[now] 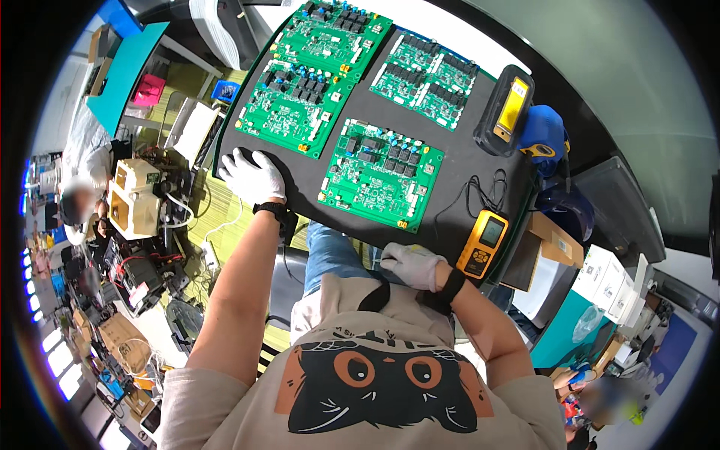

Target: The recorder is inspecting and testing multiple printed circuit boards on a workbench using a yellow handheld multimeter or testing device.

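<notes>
My left hand [253, 177], in a white glove, lies with its fingers spread on the left edge of the dark mat [300, 180]. Just above it is a green circuit board [281, 112] with black and blue parts. My right hand [411, 265], also gloved, hangs by the table's front edge, its fingers loosely bent and nothing visible in them. Between the hands, nearer the front edge, lies another green board [381, 176]. A yellow handheld meter [484, 244] with a small screen sits to the right of my right hand, its black cable [487, 196] looped behind.
A third large board [330, 37] and a panel of smaller boards [425, 79] lie farther back. At the right edge stand a black device with a yellow screen [504, 111] and a blue tool [544, 135]. Cardboard boxes [551, 244] are beyond; another person [79, 195] sits far left.
</notes>
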The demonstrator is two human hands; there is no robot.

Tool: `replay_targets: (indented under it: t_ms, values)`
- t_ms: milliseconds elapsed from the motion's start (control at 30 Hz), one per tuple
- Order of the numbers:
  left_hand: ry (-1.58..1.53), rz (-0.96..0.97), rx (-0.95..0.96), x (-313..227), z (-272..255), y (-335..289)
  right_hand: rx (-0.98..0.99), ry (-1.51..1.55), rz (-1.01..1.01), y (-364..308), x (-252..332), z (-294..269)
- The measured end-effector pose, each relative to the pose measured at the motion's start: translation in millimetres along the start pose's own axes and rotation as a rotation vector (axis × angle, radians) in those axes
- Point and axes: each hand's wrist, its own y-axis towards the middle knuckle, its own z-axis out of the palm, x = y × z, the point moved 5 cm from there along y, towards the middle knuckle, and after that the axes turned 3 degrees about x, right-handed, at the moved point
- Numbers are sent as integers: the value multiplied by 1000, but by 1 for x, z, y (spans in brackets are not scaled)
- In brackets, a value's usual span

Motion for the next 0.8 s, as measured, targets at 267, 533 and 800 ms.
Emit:
replay_targets:
  t_ms: [267,533,800]
  values:
    - [37,-9,4,3,3,1,-681,-91,-14,-33,-1,-65]
    - [9,-15,18,1,-3,1,-678,-418,-2,3,-22,-68]
    - [25,-23,28,-2,-6,1,-783,-289,106,3,-19,-82]
